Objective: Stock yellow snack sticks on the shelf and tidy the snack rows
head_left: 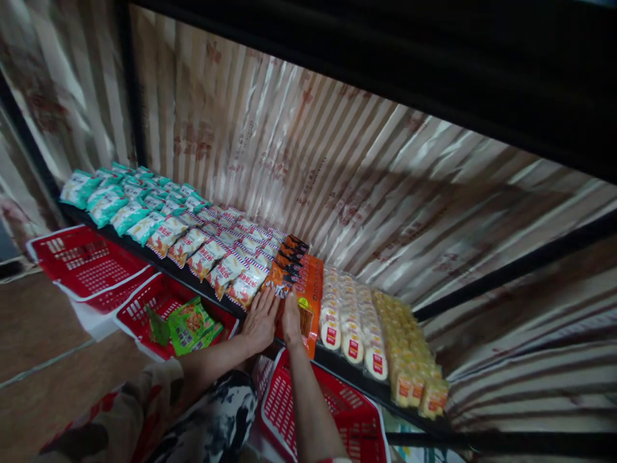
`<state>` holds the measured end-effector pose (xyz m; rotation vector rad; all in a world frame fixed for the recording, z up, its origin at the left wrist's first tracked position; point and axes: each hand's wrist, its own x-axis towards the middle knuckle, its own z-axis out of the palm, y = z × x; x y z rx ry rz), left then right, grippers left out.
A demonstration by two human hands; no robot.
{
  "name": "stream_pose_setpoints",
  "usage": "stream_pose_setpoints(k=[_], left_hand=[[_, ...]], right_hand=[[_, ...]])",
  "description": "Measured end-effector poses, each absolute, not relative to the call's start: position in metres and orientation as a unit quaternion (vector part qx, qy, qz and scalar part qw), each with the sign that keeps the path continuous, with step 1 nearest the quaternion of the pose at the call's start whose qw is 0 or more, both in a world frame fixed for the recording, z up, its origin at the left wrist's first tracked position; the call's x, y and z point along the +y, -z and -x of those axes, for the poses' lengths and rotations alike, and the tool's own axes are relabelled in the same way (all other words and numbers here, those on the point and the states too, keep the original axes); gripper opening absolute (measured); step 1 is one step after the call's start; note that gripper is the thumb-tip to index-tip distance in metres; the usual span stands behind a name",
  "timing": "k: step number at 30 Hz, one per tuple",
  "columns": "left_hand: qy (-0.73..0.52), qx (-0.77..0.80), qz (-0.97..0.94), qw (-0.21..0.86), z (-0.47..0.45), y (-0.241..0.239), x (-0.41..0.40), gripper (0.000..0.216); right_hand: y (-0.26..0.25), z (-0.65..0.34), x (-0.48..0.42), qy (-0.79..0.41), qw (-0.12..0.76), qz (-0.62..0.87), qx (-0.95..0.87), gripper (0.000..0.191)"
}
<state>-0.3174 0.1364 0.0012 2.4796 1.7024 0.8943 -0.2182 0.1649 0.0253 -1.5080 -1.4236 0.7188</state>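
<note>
My left hand (261, 321) lies with its fingers stretched out over the front of the orange-and-black snack packets (312, 276) on the shelf. Close beside it, my right hand (290, 318) rests edgewise against the same packets, fingers extended and pressing on the orange plastic. Neither hand is wrapped round anything. White snack bags with striped edges (224, 273) stand in rows just left of my left hand. To the right of the orange packets are rows of round white packaged cakes (353, 347).
Teal snack bags (103, 202) fill the shelf's left end, yellow packaged snacks (409, 360) its right. Below the shelf edge are a red basket (87, 257), a second red basket (132, 315) holding green packets (190, 328), and another red basket (359, 421). Corrugated sheeting (289, 148) stands behind.
</note>
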Motion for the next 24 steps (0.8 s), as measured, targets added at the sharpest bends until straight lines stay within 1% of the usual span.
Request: stream_pose_setpoints(k=[5, 10, 14, 18, 24], left_hand=[[-0.308, 0.495, -0.812, -0.023, 0.323, 0.004, 0.141, 0.059], [-0.332, 0.499, -0.800, -0.014, 0.322, 0.019, 0.150, 0.059], [-0.345, 0.479, -0.806, -0.032, 0.323, 0.018, 0.147, 0.059], [-0.330, 0.466, -0.819, -0.060, 0.324, 0.012, 0.143, 0.058], [-0.329, 0.486, -0.806, -0.072, 0.322, 0.012, 0.146, 0.061]], right_hand=[[-0.036, 0.230, 0.161, -0.304, 0.505, 0.613, -0.527, 0.078], [-0.038, 0.236, 0.168, -0.341, 0.507, 0.610, -0.504, 0.072], [-0.036, 0.234, 0.174, -0.324, 0.529, 0.629, -0.468, 0.075], [-0.028, 0.221, 0.185, -0.323, 0.553, 0.622, -0.451, 0.079], [-0.017, 0.199, 0.212, -0.317, 0.565, 0.608, -0.460, 0.075]])
